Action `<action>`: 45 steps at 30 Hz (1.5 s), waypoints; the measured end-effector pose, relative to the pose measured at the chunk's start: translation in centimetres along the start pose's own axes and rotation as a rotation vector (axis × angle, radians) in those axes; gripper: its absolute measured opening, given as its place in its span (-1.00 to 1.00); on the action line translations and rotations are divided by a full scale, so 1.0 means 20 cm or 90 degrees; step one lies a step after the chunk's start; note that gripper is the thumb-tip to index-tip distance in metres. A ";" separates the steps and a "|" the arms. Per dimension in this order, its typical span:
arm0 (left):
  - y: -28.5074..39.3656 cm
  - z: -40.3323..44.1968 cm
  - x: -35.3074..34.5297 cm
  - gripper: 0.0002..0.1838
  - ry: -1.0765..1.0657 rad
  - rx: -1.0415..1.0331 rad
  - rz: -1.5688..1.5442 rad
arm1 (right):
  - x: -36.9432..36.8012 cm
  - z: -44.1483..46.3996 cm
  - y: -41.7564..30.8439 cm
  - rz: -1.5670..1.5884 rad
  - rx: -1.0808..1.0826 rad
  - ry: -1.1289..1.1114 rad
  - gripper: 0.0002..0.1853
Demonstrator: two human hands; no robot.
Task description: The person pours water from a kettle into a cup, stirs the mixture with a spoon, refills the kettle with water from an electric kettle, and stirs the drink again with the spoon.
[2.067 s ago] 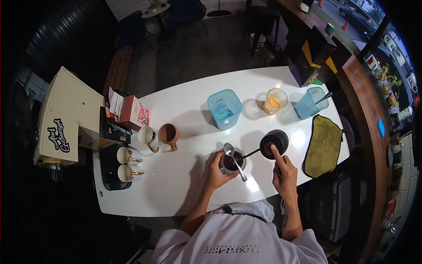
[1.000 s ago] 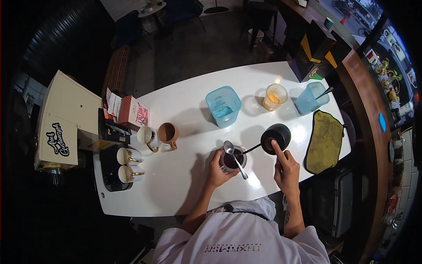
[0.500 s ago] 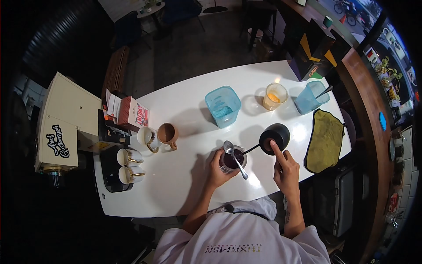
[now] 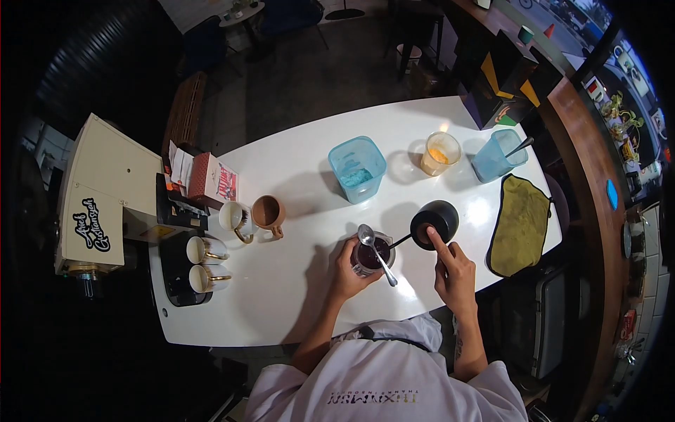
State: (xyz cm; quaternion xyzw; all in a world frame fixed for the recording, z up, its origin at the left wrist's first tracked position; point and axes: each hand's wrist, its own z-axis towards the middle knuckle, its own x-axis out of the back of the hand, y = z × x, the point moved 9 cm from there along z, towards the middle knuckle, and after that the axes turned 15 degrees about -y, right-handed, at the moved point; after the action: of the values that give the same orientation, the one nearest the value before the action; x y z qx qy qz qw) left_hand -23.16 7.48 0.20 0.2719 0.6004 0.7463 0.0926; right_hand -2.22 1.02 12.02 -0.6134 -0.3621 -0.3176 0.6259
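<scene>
Your left hand [image 4: 349, 274] is wrapped around a round, clear glass vessel [image 4: 365, 261] near the front edge of the glossy white table [image 4: 274, 302], thumb and fingers curved along its left and near sides. The vessel's wall is transparent with pale glints, and the liquid [image 4: 384, 247] inside looks very dark, with a purplish tinge; from above you cannot tell how full it is. A shiny silver metal spoon [image 4: 380, 261] lies slantwise across the vessel's mouth, its bowl at the far side and its handle jutting past the near rim toward you. Your right hand [image 4: 457, 273] holds a matte black, round-bodied kettle [image 4: 441, 216] just to the right of the vessel, one finger stretched onto the reddish-brown round patch on its top; the kettle's handle is hidden beneath your hand. Its thin black spout [image 4: 401, 240] reaches left to the vessel's mouth, and whether anything runs from it is too small to tell. Beyond the vessel stands a translucent blue plastic container [image 4: 358, 169], with a clear glass tumbler [image 4: 440, 156] of something orange to its right. An olive-green cloth with dark edging [image 4: 520, 225] lies flat to the kettle's right.
</scene>
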 end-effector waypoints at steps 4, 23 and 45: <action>-0.01 -0.01 0.00 -0.10 0.005 0.011 0.005 | -0.01 -0.01 0.00 -0.011 0.003 -0.001 -0.03; -0.03 -0.01 -0.01 -0.05 -0.019 0.011 0.019 | 0.01 -0.01 0.00 0.012 0.002 0.009 -0.01; -0.03 -0.01 -0.02 -0.07 -0.017 0.019 0.015 | 0.00 -0.01 0.00 0.015 0.005 0.007 0.00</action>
State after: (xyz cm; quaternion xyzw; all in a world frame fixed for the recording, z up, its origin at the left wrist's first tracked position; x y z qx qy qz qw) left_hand -23.08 7.34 -0.40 0.2906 0.6069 0.7345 0.0877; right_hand -2.27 0.78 12.10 -0.6134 -0.3527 -0.3120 0.6340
